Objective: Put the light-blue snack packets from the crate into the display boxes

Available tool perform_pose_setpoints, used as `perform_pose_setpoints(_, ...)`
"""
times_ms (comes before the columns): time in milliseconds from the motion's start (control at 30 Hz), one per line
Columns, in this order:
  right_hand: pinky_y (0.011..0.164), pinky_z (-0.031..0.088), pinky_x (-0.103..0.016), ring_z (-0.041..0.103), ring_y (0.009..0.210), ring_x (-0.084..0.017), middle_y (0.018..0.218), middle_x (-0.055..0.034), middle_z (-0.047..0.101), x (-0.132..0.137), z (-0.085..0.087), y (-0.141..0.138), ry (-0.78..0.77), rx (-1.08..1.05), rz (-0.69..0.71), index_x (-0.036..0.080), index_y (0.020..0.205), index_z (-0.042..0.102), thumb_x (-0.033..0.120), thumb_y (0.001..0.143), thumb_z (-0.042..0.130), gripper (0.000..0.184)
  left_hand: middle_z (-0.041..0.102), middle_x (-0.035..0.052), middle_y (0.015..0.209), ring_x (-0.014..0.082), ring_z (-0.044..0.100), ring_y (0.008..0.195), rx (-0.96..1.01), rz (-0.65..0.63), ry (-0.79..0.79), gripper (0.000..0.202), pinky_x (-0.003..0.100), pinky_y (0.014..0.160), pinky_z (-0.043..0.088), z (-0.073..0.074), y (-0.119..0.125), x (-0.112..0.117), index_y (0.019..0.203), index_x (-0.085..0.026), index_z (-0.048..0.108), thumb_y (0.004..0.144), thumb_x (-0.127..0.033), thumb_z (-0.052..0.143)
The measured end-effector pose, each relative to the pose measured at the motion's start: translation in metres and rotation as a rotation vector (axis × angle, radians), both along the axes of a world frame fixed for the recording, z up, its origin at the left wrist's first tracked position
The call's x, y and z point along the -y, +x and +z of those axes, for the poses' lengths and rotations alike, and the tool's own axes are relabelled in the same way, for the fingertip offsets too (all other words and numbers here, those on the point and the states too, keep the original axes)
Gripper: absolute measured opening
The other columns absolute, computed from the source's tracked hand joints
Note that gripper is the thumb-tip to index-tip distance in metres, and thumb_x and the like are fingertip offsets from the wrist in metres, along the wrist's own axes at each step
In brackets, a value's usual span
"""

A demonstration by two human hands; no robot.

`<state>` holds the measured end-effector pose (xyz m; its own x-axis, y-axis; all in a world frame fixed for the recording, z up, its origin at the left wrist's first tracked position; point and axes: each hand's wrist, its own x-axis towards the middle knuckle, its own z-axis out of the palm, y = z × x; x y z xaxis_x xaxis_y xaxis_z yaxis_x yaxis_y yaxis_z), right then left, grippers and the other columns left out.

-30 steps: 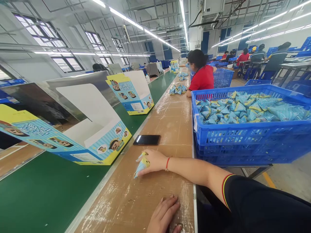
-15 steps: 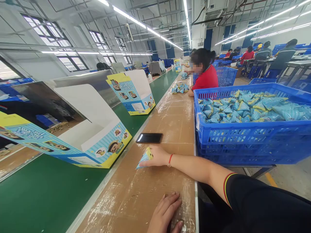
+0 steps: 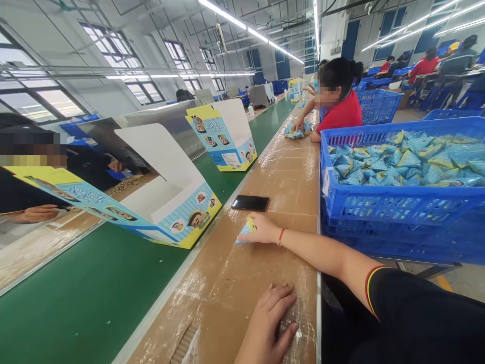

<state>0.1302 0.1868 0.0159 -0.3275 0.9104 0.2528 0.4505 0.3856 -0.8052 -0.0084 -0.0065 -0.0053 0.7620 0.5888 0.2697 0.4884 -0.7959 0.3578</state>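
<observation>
My right hand [image 3: 262, 230] rests on the brown cardboard-covered bench [image 3: 242, 283], fingers closed round a small blue-and-yellow triangular packet [image 3: 245, 232]. A black phone [image 3: 250, 203] lies just beyond it. Lower down, my left hand [image 3: 273, 314] lies flat on the bench with fingers stretched out, holding nothing. An open blue-and-yellow printed carton [image 3: 166, 202] stands on the green conveyor belt [image 3: 94, 298] to the left of my right hand.
A blue crate [image 3: 397, 207] full of blue packets stands at the right. A second printed carton [image 3: 223, 136] sits farther along the belt. A person in red [image 3: 341, 108] works at a packet pile [image 3: 297, 130]. Across the belt, another person's hand [image 3: 36, 213] shows.
My right hand has drawn the packet closer to the phone, gathering it tighter in the fingers. My left hand stays flat. The view has swung left and the cartons have shifted.
</observation>
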Motion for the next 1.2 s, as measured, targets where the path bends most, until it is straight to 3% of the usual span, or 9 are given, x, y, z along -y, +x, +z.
perform_pose_setpoints(267, 0.067, 0.04, -0.025, 0.05, 0.074, -0.012, 0.089, 0.0006, 0.053, -0.003, -0.001, 0.0, 0.012, 0.059, 0.023, 0.017, 0.079, 0.056, 0.054, 0.069, 0.085, 0.048, 0.067, 0.0103, 0.134, 0.0243, 0.062, 0.128, 0.045, -0.004, -0.024, 0.045, 0.048, 0.112, 0.05, -0.002, 0.0, 0.0, 0.134, -0.026, 0.06, 0.09, -0.035, 0.063)
perform_pose_setpoints(500, 0.075, 0.046, -0.027, 0.059, 0.083, -0.016, 0.096, -0.0032, 0.063, 0.0, -0.004, 0.003, 0.024, 0.036, -0.026, 0.017, 0.092, 0.061, 0.051, 0.068, 0.086, 0.049, 0.063, 0.0103, 0.139, 0.0243, 0.058, 0.132, 0.041, 0.071, -0.231, 0.043, 0.051, 0.119, 0.042, 0.019, 0.008, 0.011, 0.134, -0.026, 0.06, 0.092, -0.034, 0.062)
perform_pose_setpoints(667, 0.082, 0.051, -0.033, 0.063, 0.089, -0.021, 0.101, -0.0083, 0.067, -0.003, -0.019, 0.006, 0.081, 0.024, 0.005, 0.017, 0.097, 0.064, 0.052, 0.073, 0.081, 0.046, 0.065, 0.0095, 0.136, 0.0231, 0.057, 0.133, 0.148, 0.058, -0.353, 0.041, 0.047, 0.122, 0.036, 0.029, 0.016, 0.014, 0.129, -0.022, 0.061, 0.091, -0.037, 0.063)
perform_pose_setpoints(767, 0.093, 0.051, -0.039, 0.063, 0.101, -0.026, 0.108, -0.0112, 0.065, -0.008, -0.031, 0.002, 0.183, 0.04, 0.033, 0.018, 0.096, 0.067, 0.053, 0.073, 0.08, 0.044, 0.064, 0.011, 0.136, 0.0221, 0.058, 0.13, 0.238, 0.122, -0.358, 0.037, 0.042, 0.115, 0.044, 0.024, 0.012, 0.013, 0.126, -0.021, 0.063, 0.094, -0.038, 0.057)
perform_pose_setpoints(867, 0.101, 0.049, -0.043, 0.061, 0.11, -0.029, 0.115, -0.0129, 0.063, -0.006, -0.036, -0.004, 0.236, 0.068, 0.06, 0.018, 0.095, 0.068, 0.056, 0.071, 0.081, 0.046, 0.054, 0.0153, 0.146, 0.024, 0.057, 0.13, 0.339, 0.356, -0.282, 0.038, 0.042, 0.107, 0.051, 0.019, -0.003, 0.005, 0.127, -0.021, 0.062, 0.094, -0.039, 0.056)
perform_pose_setpoints(967, 0.102, 0.048, -0.043, 0.059, 0.111, -0.029, 0.115, -0.0136, 0.061, -0.003, -0.034, -0.009, 0.246, 0.095, 0.073, 0.016, 0.096, 0.07, 0.058, 0.071, 0.081, 0.05, 0.046, 0.0197, 0.149, 0.02, 0.066, 0.105, 0.432, 0.732, -0.166, 0.038, 0.038, 0.088, 0.058, 0.025, -0.029, -0.027, 0.126, -0.018, 0.06, 0.094, -0.037, 0.055)
perform_pose_setpoints(1000, 0.102, 0.048, -0.042, 0.059, 0.112, -0.029, 0.116, -0.014, 0.061, -0.003, -0.033, -0.01, 0.253, 0.109, 0.081, 0.016, 0.097, 0.071, 0.059, 0.072, 0.081, 0.051, 0.046, 0.0215, 0.147, 0.0181, 0.067, 0.095, 0.443, 0.862, -0.111, 0.039, 0.037, 0.083, 0.059, 0.031, -0.039, -0.043, 0.124, -0.015, 0.061, 0.092, -0.035, 0.056)
perform_pose_setpoints(1067, 0.104, 0.046, -0.042, 0.057, 0.115, -0.03, 0.12, -0.0152, 0.06, -0.003, -0.031, -0.011, 0.266, 0.144, 0.088, 0.015, 0.101, 0.072, 0.058, 0.071, 0.081, 0.053, 0.039, 0.0249, 0.152, 0.0175, 0.068, 0.09, 0.424, 1.105, 0.019, 0.048, 0.039, 0.088, 0.057, 0.052, -0.057, -0.08, 0.131, -0.008, 0.056, 0.088, -0.029, 0.058)
perform_pose_setpoints(1200, 0.105, 0.044, -0.043, 0.055, 0.118, -0.03, 0.124, -0.0159, 0.058, -0.003, -0.03, -0.012, 0.246, 0.194, 0.088, 0.014, 0.103, 0.073, 0.058, 0.073, 0.081, 0.054, 0.018, 0.0257, 0.165, 0.0223, 0.068, 0.094, 0.261, 1.347, 0.187, 0.073, 0.046, 0.099, 0.052, 0.1, -0.09, -0.141, 0.154, -0.009, 0.031, 0.088, -0.028, 0.057)
